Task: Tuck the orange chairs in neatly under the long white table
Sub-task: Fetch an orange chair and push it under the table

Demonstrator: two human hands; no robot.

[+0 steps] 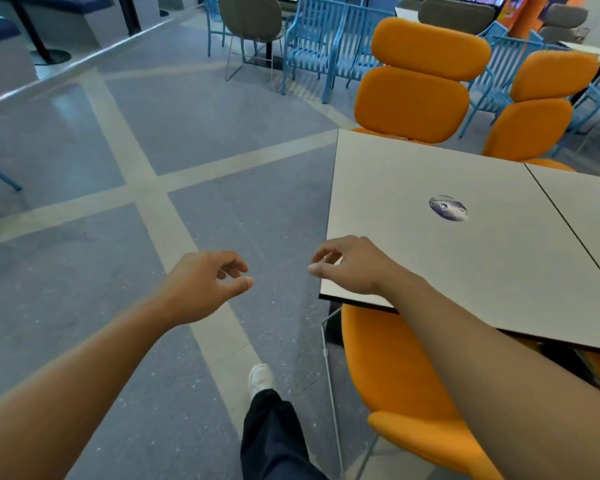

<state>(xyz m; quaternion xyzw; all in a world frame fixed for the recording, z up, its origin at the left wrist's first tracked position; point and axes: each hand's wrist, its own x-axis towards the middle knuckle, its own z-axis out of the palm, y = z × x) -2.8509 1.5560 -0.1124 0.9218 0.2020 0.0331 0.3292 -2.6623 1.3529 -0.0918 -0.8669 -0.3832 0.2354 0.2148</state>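
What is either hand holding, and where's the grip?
Nothing held: left hand loosely curled over the floor, right hand loosely curled over the white table corner, no grip on it.

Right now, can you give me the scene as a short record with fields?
left hand: loosely curled, holds nothing, over the floor
right hand: loosely curled, holds nothing, above the table corner
white table: oval mark on top
near orange chair: seat partly under table edge
far orange chair: backrest upright at far edge; second orange chair beside it
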